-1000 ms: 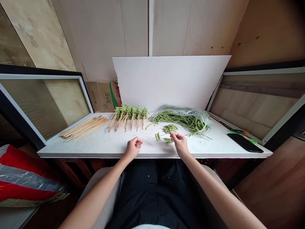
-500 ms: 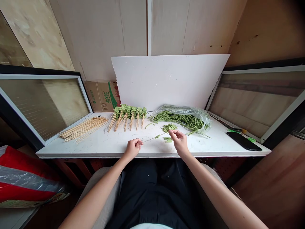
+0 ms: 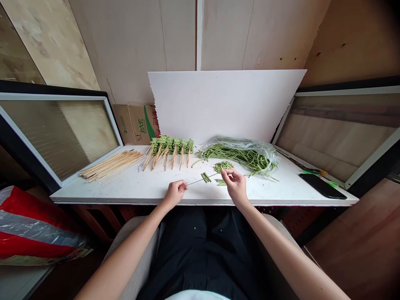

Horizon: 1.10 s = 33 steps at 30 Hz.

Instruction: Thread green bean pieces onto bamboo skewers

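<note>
Skewer spans the gap between our 2 hands, long axis running left to right, angled farther away rightward! Our left hand pinches 1 end, our right hand the other; threaded bean pieces sit midway, above our white counter, panelled wall behind.

A pale panelled wall rises at twelve o'clock behind a ragged-edged white board; a mottled tan panel fills ten, a wooden wall two. Black-edged framed panes stand at nine and three, flanking the white counter. Reddish-brown panelling occupies four. Light is soft.
</note>
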### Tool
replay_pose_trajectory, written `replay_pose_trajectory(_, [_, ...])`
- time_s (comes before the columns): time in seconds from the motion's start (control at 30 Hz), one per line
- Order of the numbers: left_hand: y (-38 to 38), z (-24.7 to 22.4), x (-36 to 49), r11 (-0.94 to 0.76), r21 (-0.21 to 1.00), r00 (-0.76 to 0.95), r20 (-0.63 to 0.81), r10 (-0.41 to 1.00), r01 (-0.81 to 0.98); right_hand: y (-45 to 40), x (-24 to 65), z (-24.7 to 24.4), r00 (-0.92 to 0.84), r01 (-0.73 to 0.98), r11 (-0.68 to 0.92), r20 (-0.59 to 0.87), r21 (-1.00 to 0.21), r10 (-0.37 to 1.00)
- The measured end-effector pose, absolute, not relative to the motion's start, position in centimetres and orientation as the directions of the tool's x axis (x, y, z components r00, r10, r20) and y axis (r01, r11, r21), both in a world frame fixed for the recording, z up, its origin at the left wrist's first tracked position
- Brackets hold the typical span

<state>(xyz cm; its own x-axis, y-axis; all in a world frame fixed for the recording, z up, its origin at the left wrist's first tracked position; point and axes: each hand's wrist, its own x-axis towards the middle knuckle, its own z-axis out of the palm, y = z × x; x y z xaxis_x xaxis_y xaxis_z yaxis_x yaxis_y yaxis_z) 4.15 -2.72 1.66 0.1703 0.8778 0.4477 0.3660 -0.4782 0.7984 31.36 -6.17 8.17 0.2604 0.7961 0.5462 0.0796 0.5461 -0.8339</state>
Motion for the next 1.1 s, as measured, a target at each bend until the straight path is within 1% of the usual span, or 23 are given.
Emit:
replay_pose_trajectory(0.37, [-2.6,1.6,4.0,-0.483,0.790,0.150,0.462,0.874,0.379,-6.4,30.7,7.6,0.290,0.051,0.530,0.520,-0.847,0.803])
replay_pose_trajectory(0.53, [-2.7,1.6,4.0,-0.490,0.784,0.194,0.451,0.871,0.381,-6.6,28.8,5.4,0.178,0.048,0.526,0.525,-0.849,0.832])
replay_pose_trajectory(0.63, [-2.8,1.6,4.1,-0.496,0.782,0.203,0.453,0.868,0.377,-6.9,28.0,5.0,0.163,0.066,0.517,0.521,-0.853,0.838])
replay_pose_trajectory(0.7, [-2.8,1.6,4.3,-0.500,0.782,0.203,0.457,0.866,0.373,-7.0,28.1,5.2,0.169,0.076,0.492,0.498,-0.867,0.851])
replay_pose_trajectory(0.87, [-2.9,1.5,4.5,-0.497,0.779,0.169,0.470,0.866,0.383,-6.7,28.9,5.9,0.173,0.047,0.375,0.377,-0.926,0.910])
replay_pose_trajectory(1.0, [-2.9,1.5,4.6,-0.495,0.772,0.137,0.483,0.865,0.399,-6.3,29.5,6.0,0.128,0.088,0.367,0.376,-0.926,0.918])
replay_pose_trajectory(1.1, [-3.0,1.6,4.7,-0.491,0.769,0.136,0.481,0.866,0.410,-6.0,30.0,6.0,0.137,0.097,0.370,0.381,-0.924,0.915])
